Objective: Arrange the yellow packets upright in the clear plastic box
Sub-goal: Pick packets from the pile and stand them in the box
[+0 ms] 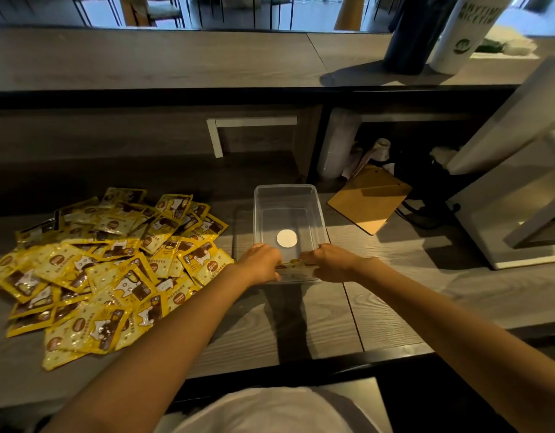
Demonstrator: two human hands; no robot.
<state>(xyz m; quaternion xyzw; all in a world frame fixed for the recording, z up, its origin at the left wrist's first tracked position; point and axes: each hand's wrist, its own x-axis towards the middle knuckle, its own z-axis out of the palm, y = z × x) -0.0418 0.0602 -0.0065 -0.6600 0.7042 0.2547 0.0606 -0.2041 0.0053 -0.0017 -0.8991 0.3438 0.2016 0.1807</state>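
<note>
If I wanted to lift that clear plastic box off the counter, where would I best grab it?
Probably by its two long side walls, from above. The clear plastic box is open-topped with a rim running all round, and nearly empty. Both hands, left hand and right hand, already crowd the near end, holding packets.

I have one view only, a wide-angle camera worn on the head, looking forward and steeply down over both forearms onto the bench (301,323). It sits close: the person's chest fills the bottom edge, and straight lines bow towards the frame's corners.
</note>
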